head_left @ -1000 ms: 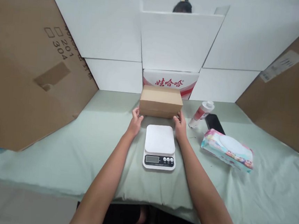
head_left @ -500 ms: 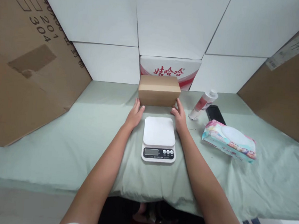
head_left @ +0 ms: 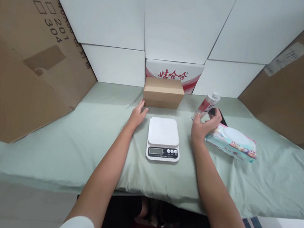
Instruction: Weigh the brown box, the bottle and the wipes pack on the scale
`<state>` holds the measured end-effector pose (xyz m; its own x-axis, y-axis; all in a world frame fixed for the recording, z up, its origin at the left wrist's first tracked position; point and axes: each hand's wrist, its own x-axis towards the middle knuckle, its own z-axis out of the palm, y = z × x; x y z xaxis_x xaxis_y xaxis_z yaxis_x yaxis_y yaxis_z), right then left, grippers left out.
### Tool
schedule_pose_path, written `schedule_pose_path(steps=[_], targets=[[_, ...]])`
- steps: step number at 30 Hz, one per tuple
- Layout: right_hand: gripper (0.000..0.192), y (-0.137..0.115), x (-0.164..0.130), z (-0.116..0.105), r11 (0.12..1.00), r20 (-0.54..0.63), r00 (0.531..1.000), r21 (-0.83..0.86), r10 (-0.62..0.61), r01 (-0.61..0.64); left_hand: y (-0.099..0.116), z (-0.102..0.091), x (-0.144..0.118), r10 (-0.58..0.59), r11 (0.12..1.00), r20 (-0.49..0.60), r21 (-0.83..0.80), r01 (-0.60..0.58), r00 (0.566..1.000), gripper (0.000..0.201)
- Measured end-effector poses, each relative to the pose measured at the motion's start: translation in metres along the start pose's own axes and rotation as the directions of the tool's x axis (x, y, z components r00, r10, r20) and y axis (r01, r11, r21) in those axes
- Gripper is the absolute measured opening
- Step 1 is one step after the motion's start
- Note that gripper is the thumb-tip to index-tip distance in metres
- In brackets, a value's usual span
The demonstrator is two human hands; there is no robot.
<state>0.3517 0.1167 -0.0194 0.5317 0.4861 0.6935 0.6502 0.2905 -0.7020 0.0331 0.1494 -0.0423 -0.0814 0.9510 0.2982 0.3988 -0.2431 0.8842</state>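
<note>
- Here, the small bottle stands tilted on the green worktop, between the cardboard box and the wipes pack, not yet lifted.
- The scale carries nothing.
- The right hand reaches it, fingers loosely curled and half open at its base, no firm grip visible.
- The left hand rests flat and open beside the box's corner, holding nothing.

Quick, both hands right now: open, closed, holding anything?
Left hand: open, empty, beside the brown cardboard box.
Right hand: open, holding nothing, reaching at the white-and-red bottle.
</note>
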Motion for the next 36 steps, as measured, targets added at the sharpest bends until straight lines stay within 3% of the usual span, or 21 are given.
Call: schedule_pose_path(steps=[3,7,10,14,17,19,23,25,30,36], targets=[[0.078,0.028,0.004,0.017,0.982,0.055,0.981,-0.005,0.187,-0.187,-0.003,0.002,0.002,-0.006,1.0,-0.034,-0.024,0.005,0.999,0.066],[0.051,0.047,0.007,0.03,0.951,0.116,0.946,0.023,0.303,-0.307,-0.005,0.004,0.002,-0.048,0.998,-0.066,-0.038,0.045,0.997,0.063],[0.043,0.038,0.007,0.027,0.957,0.165,0.949,0.069,0.267,-0.281,-0.004,0.004,0.002,-0.071,0.997,-0.072,-0.017,0.07,0.995,0.065],[0.045,0.004,0.005,0.02,0.923,0.379,0.923,0.325,0.071,-0.204,-0.005,0.002,0.003,-0.067,0.997,-0.076,-0.042,0.064,0.995,0.066],[0.053,-0.027,-0.003,0.014,0.815,0.533,0.841,0.527,-0.098,-0.239,-0.008,0.0,0.004,-0.055,0.997,-0.078,-0.062,0.05,0.995,0.065],[0.052,-0.045,-0.01,0.008,0.785,0.633,0.754,0.553,-0.177,-0.279,-0.011,0.0,0.005,-0.058,0.996,-0.082,-0.068,0.053,0.995,0.063],[0.04,-0.068,-0.023,-0.005,0.823,0.785,0.533,0.507,-0.317,-0.257,-0.012,0.002,0.005,-0.076,0.992,-0.086,-0.107,0.067,0.993,0.062],[0.035,-0.073,-0.026,-0.008,0.84,0.814,0.473,0.487,-0.338,-0.239,-0.01,0.002,0.004,-0.085,0.99,-0.089,-0.12,0.074,0.992,0.061],[0.028,-0.078,-0.029,-0.008,0.87,0.843,0.411,0.453,-0.347,-0.194,-0.006,0.002,0.003,-0.103,0.987,-0.084,-0.135,0.091,0.991,0.063],[0.03,-0.079,-0.03,-0.006,0.882,0.829,0.395,0.462,-0.395,-0.087,-0.007,0.001,0.003,-0.098,0.985,-0.079,-0.148,0.085,0.992,0.062]])
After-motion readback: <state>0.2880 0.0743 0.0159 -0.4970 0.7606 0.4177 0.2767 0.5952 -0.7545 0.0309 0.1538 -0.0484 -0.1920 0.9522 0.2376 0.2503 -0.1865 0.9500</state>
